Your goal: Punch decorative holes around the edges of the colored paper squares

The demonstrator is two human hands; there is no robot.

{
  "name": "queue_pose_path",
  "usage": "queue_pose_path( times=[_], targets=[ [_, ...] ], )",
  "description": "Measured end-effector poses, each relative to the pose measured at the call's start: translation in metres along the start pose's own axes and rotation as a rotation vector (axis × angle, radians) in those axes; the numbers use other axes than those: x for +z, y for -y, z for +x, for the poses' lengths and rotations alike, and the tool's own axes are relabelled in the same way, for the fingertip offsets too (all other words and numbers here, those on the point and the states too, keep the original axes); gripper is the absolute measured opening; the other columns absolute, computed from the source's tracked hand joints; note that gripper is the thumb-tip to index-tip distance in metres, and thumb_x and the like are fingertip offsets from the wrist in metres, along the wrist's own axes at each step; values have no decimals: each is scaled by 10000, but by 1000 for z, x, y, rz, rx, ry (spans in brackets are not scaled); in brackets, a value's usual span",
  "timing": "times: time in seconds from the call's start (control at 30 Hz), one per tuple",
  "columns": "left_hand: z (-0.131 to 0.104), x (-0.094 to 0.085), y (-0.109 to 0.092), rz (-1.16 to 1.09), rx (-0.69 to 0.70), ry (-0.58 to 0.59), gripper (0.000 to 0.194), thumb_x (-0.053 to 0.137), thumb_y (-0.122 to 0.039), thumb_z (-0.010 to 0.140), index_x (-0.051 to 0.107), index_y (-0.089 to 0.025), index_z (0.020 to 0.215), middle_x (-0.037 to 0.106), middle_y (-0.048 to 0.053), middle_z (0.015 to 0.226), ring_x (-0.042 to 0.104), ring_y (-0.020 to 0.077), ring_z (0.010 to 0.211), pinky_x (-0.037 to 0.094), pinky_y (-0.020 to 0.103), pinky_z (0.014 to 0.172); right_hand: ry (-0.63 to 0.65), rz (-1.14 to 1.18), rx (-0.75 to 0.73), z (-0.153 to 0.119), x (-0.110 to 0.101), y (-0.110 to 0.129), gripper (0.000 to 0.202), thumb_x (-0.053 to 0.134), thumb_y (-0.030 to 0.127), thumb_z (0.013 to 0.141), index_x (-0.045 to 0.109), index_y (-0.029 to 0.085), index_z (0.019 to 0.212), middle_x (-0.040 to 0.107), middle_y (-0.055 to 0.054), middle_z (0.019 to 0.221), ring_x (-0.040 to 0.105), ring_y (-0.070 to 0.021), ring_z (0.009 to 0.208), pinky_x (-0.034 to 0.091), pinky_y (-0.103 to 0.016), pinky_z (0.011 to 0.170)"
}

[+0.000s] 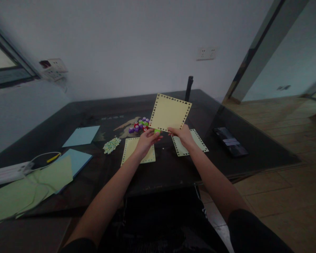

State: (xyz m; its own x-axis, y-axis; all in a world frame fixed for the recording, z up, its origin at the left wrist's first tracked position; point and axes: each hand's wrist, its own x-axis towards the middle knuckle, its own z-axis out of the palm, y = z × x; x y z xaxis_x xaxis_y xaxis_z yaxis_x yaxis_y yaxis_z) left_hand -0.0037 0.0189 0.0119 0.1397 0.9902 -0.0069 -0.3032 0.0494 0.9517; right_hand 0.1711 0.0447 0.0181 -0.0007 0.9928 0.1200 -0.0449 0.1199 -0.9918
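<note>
A square cream card [170, 112] with a border of small dark shapes is raised above the table, tilted, its lower right edge pinched in my right hand [182, 134]. My left hand [147, 140] is closed round a small green object [157, 131] at the card's lower left corner. Behind my left hand lies a cluster of purple, green and red pieces [137, 127]. Under my left forearm rests a cream bordered card [130, 146]; a pale bordered card [200, 142] lies beneath my right wrist. Left of them is a pile of small pale green-white pieces [111, 145].
On the dark table [158, 179], blue sheets [81, 136] and green sheets [28, 191] lie left, beside a white power strip [7, 174] with a cable. A black case [229, 141] lies right. A black upright object [189, 88] stands behind the raised card.
</note>
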Motion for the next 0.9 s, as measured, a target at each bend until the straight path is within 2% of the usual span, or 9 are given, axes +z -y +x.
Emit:
queue_pose_path(
  times=[0.9],
  targets=[
    [-1, 2, -1, 18, 39, 1, 328, 740, -224, 664, 611, -126, 949, 679, 103, 979, 654, 138, 766, 497, 297, 780, -53, -46, -12, 6, -4, -3, 363, 759, 288, 562, 638, 126, 863, 709, -110, 826, 648, -198, 606, 503, -304, 539]
  ],
)
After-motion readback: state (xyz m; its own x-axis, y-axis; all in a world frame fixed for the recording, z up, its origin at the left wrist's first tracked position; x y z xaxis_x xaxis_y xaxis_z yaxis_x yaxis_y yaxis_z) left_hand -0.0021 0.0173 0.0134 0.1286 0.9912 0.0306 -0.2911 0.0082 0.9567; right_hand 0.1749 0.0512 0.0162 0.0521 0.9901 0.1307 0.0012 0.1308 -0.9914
